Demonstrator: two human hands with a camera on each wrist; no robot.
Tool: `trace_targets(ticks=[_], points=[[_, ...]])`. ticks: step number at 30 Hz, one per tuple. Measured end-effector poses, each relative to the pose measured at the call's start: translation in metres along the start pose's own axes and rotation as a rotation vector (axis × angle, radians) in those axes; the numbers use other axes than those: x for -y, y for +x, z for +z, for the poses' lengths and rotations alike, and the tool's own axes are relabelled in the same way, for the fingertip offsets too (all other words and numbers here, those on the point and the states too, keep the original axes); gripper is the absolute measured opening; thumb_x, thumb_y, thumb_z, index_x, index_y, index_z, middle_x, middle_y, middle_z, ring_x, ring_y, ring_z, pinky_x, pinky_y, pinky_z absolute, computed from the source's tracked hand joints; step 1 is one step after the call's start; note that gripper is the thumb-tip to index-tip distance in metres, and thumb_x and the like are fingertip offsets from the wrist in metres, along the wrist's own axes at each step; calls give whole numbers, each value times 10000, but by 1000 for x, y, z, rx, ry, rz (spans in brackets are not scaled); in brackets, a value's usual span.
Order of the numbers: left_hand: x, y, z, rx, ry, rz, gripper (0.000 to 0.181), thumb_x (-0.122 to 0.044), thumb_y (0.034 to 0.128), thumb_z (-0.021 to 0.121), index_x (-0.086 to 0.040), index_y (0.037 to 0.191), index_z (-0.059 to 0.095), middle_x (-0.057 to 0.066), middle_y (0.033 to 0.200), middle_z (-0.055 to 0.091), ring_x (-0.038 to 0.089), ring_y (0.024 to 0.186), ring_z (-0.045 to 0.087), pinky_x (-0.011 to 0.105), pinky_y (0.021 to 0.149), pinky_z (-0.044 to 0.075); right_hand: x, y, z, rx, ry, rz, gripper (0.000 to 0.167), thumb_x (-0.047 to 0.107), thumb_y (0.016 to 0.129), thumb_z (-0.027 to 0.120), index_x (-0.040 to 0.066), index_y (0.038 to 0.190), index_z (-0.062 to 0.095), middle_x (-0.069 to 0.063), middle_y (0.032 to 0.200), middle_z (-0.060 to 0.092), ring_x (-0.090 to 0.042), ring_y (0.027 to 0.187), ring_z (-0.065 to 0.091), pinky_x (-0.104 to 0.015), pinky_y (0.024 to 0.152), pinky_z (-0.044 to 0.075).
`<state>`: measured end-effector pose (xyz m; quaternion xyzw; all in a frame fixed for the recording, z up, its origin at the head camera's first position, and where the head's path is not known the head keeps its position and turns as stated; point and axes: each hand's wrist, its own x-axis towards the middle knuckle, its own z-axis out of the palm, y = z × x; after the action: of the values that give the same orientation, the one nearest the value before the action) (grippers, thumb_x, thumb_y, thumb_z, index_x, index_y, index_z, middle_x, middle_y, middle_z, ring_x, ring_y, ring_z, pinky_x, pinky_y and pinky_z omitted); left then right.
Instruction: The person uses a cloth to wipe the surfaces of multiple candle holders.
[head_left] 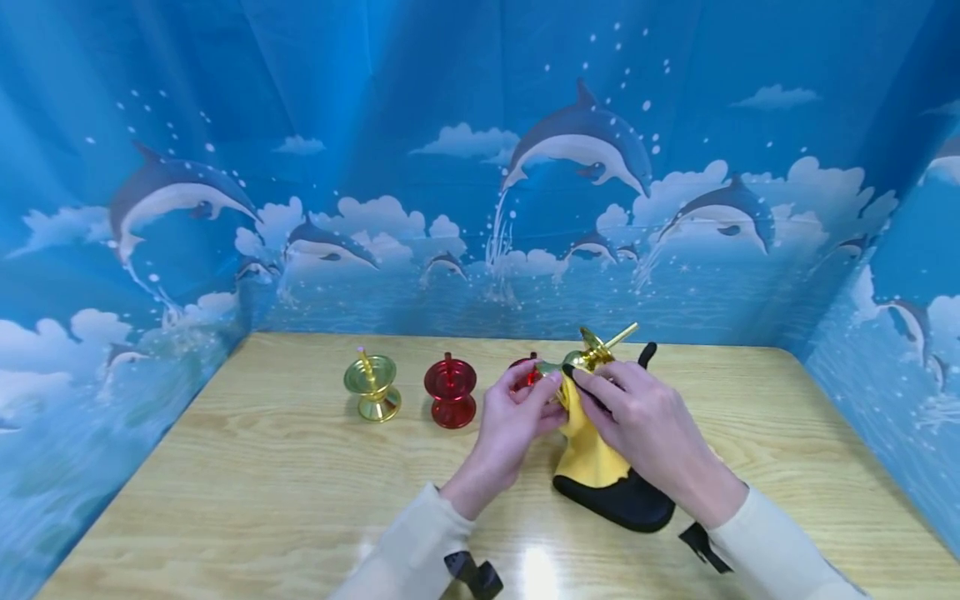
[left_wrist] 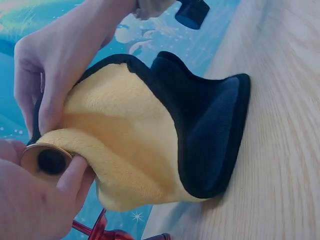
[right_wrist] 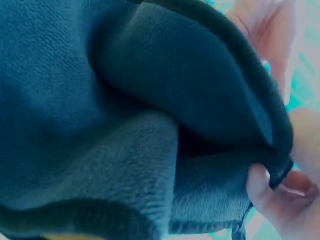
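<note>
My left hand [head_left: 517, 417] grips a shiny gold candle holder [head_left: 595, 354] by its foot. The holder is tilted on its side above the table, its rod pointing up and right. In the left wrist view the round end of its base [left_wrist: 31, 159] shows between my fingers. My right hand [head_left: 648, 417] pinches a yellow cloth [head_left: 592, 450] with black edging and a dark reverse, pressed against the holder's stem. The rest of the cloth hangs down to the table. Its dark side [right_wrist: 165, 65] fills most of the right wrist view.
To the left stand another gold candle holder [head_left: 377, 392] and a red candle holder [head_left: 452, 392], both upright. A second red holder [head_left: 533, 377] is partly hidden behind my left hand. A blue dolphin-print backdrop [head_left: 450, 208] rises behind the wooden table [head_left: 262, 467].
</note>
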<state>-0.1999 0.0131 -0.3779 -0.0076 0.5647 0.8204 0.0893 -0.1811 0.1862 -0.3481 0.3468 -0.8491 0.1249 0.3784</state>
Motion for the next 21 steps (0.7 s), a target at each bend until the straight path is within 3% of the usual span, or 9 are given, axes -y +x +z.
trace_targets(ticks=[7,9,13,16,18,21], points=[[-5,1,-3,-16,-75,-67,625,-263,1001,663,-12,1515,409,230,1277,631,234,946,756,306,827,623,0,-6,-2,92,26,-27,537,-15,738,865,36,1254,724,-158,1071,613,-176,816,548,-261,600,525],[-6,1,-3,-7,-99,-77,646,-257,1011,649,-4,1536,369,239,1297,617,235,968,753,291,821,621,-3,-8,-3,65,40,-29,524,-47,737,857,31,1239,731,-146,1056,628,-194,837,579,-282,630,550],[-8,0,-2,30,-164,-86,594,-248,1025,622,-4,1515,392,224,1285,615,230,1000,740,276,808,622,-11,-13,-2,-64,75,-27,181,121,973,691,1,1093,752,-101,973,710,-228,868,669,-343,721,594],[-10,1,-1,84,-215,-103,459,-251,1044,585,4,1414,491,188,1242,634,206,1005,722,262,807,620,-17,-15,-1,-163,105,-31,360,282,1075,513,14,1007,743,-84,942,745,-226,850,701,-337,742,592],[-10,1,-2,119,-234,-122,409,-266,1056,563,11,1355,536,176,1210,653,191,995,709,247,807,616,-19,-16,0,-191,107,-52,395,306,1082,496,27,1000,763,-85,945,748,-226,838,704,-336,726,587],[-10,1,-3,148,-246,-165,415,-292,1060,553,3,1352,546,188,1225,659,197,1006,700,248,832,613,-23,-20,-1,-124,86,-97,412,294,1096,453,53,1046,783,-135,1016,702,-220,836,657,-312,691,576]])
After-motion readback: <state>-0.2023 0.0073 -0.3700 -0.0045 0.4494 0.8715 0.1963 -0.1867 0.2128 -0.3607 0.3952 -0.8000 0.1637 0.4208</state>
